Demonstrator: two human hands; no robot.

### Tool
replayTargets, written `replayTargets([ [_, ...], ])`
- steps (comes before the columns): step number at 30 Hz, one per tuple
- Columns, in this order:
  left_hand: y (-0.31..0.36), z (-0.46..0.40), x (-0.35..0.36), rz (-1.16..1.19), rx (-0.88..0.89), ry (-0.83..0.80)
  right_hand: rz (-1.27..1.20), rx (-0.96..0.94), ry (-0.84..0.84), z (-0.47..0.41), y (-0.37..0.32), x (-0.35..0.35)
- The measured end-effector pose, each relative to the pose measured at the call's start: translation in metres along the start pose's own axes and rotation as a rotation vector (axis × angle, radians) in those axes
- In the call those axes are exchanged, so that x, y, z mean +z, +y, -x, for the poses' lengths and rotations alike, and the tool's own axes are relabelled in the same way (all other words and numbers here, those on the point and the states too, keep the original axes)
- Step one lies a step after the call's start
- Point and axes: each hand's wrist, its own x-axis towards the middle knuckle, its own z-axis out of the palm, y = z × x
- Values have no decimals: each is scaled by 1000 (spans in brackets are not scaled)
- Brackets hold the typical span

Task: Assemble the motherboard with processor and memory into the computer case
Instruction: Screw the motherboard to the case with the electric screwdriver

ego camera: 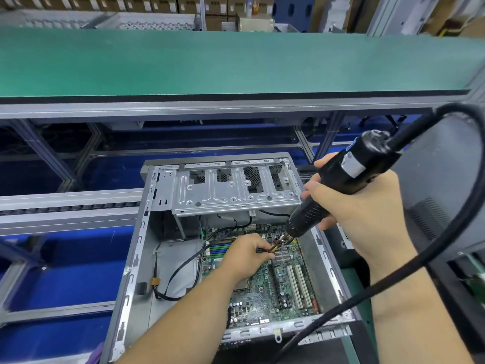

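The motherboard (273, 282) lies flat in the open computer case (147, 258), toward its right wall. The right hand (367, 206) wraps around a black electric screwdriver (330, 185) (a thick cable (393, 279) trails from its top), its tip angled down near the board's far edge. The left hand (246, 254) pinches something small at that tip, too blurred to identify.

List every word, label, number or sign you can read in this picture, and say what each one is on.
None can be read.
Label on the electric screwdriver held in the right hand: blurred.
Silkscreen print on the motherboard, where the left hand works: too small.
Stickers on the cardboard boxes at the back: blurred.
Computer case: no lettering shows.
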Motion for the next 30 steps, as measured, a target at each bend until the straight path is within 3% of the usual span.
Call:
replayTargets([
  [22, 3, 1, 4, -19, -12, -113, 159, 6, 1, 5, 4, 3],
  [30, 3, 2, 7, -299, -19, -253, 284, 35, -5, 3, 10, 5],
])
